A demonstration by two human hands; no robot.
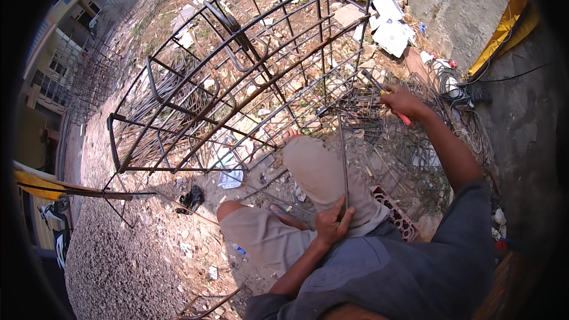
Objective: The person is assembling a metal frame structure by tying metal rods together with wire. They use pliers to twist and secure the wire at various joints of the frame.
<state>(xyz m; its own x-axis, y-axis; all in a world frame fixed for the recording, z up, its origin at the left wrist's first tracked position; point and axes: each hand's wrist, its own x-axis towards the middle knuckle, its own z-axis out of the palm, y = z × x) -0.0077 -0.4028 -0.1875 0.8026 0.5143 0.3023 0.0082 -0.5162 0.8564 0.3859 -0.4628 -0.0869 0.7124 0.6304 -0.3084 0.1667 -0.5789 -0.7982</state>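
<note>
My left hand (pixel 333 223) is closed around a thin steel rod (pixel 343 160), held near my lap. From there the rod extends away from me, past my bent knee. Out to the right, my right hand (pixel 402 102) grips a hand tool with a red and yellow handle (pixel 405 120) and a dark metal end. Its exact kind is hard to make out. In front of me stands a large cage of tied rebar (pixel 241 104), with bent stirrups along its bars. The right hand is apart from the cage, above a heap of dark bent rods (pixel 370 108).
A perforated brick (pixel 396 213) is beside my hip. Gravel (pixel 118 258) spreads at the left, with a black plastic bag (pixel 191 199) near it. More rods (pixel 169 109) lie behind the cage. A concrete wall (pixel 518 130) with cables and a yellow sheet (pixel 504 35) bounds the right.
</note>
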